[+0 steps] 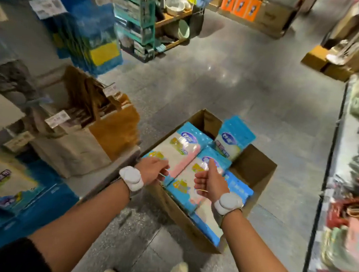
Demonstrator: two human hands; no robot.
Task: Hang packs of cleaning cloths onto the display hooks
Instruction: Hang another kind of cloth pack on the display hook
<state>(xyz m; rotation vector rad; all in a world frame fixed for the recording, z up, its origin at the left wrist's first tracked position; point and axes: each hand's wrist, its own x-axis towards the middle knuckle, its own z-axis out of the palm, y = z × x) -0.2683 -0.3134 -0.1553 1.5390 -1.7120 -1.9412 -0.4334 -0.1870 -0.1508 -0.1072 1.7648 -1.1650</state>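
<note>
An open cardboard box [257, 166] stands on the floor in front of me. It holds several blue, white and pink packs of cleaning cloths [183, 149], and one pack [233, 139] stands upright at the back. My left hand [153, 169] is curled over the left pack's near edge and pinches a thin yellow band [163, 175]. My right hand [211, 181] rests on the middle pack [191, 181] with its fingers bent, and a yellow strand runs under its thumb. Both wrists wear white bands. Display hooks [110, 85] with price tags stick out on the left.
On the left rack hang blue and yellow packs [93, 38], brown and tan cloths [113, 126] and blue packs [3, 181] low down. A shelf of goods [358, 176] runs along the right. Grey floor stretches ahead to cardboard boxes [319, 59]. My shoes [180, 271] show below.
</note>
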